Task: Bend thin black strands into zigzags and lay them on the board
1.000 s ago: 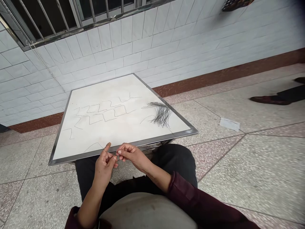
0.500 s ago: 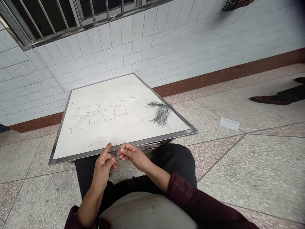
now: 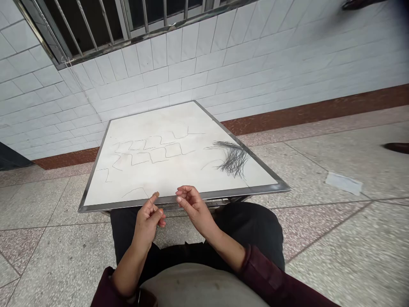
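My left hand is at the near edge of the white-topped table, thumb and fingers pinched together. A thin dark wire curves over the tabletop and runs into those fingers. To its right, my right hand hovers by the metal rim with thumb and fingers apart, and I see nothing between them. Several wires bent into zigzags lie in rows across the middle of the tabletop. Toward the right edge sits a tangled pile of thin dark wires.
A tiled wall with a barred window stands behind the table. My knees are under its near edge. On the floor at right lies a pale flat piece. A person's dark shoe shows at far right.
My right hand has drawn away from the left, and its fingers have spread from a pinch. My left hand keeps its pinch. The whole view has shifted, moving the table rightward in the picture.
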